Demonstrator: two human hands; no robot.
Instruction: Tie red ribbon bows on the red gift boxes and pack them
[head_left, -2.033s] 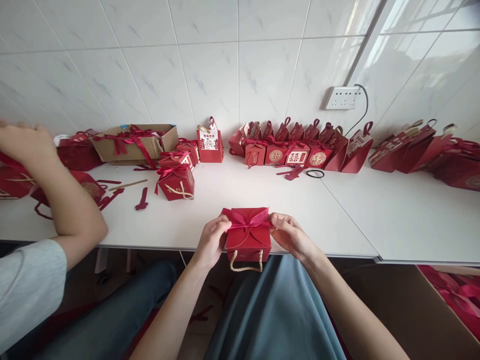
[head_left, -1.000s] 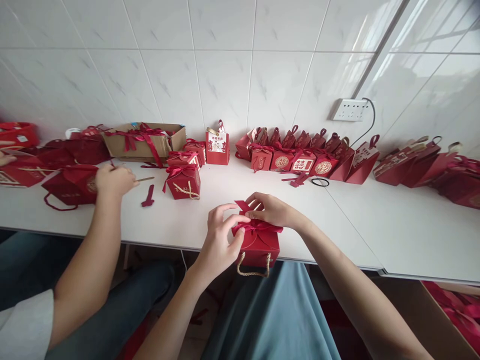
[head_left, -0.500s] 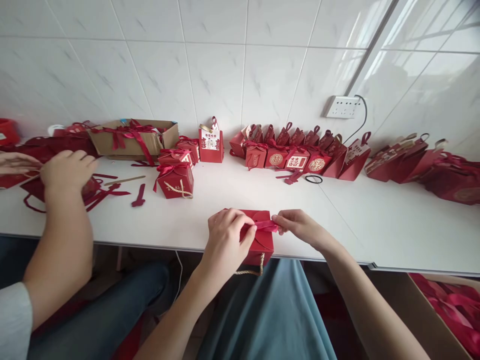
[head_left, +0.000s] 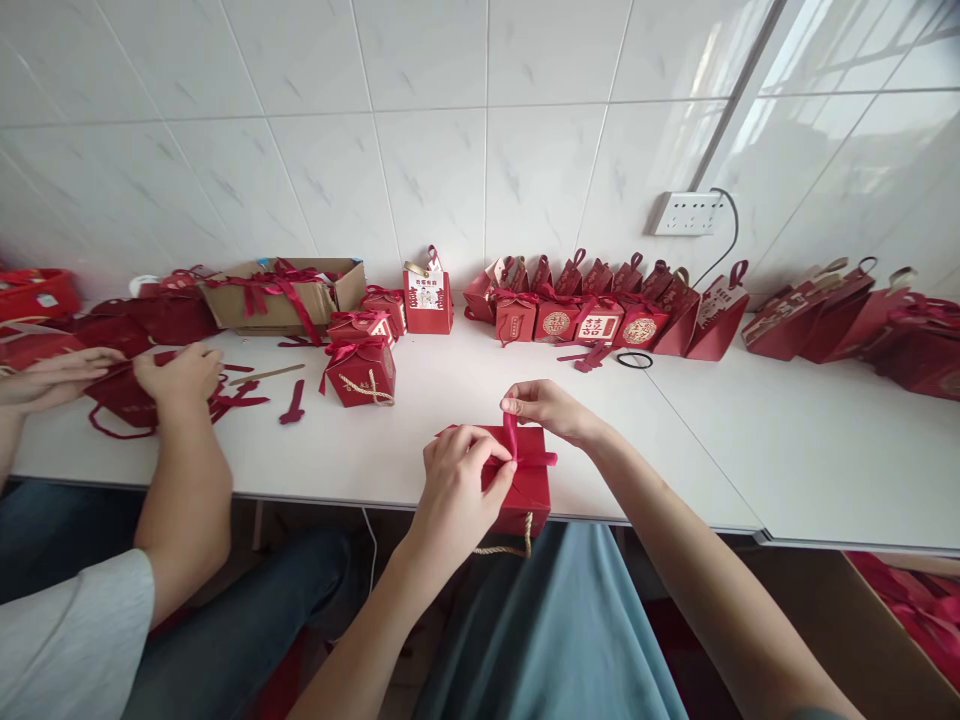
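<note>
A red gift box (head_left: 530, 492) sits at the table's front edge, with a twisted rope handle (head_left: 527, 530) hanging at its near side. Across its top lies a crimson ribbon (head_left: 511, 432). My left hand (head_left: 466, 470) rests over the box's left part, thumb and forefinger pinching the ribbon near the middle of the lid. My right hand (head_left: 546, 408) is above the box's far side, its fingertips closed on a ribbon end that stands upright. Another piece of ribbon sticks out to the right over the lid. The left hand hides the box's left side.
Finished-looking red boxes (head_left: 556, 325) line the wall, with more (head_left: 361, 372) to the left. A cardboard box (head_left: 247, 312) holds ribbons. A black hair tie (head_left: 634, 360) and loose straps (head_left: 292, 402) lie about. At left, a co-worker's hands (head_left: 180, 380) handle a red box.
My right hand has moved up and left, lifting a ribbon end from pointing right to upright. My left hand keeps its pinch. The co-worker's hands have shifted lower in view.
</note>
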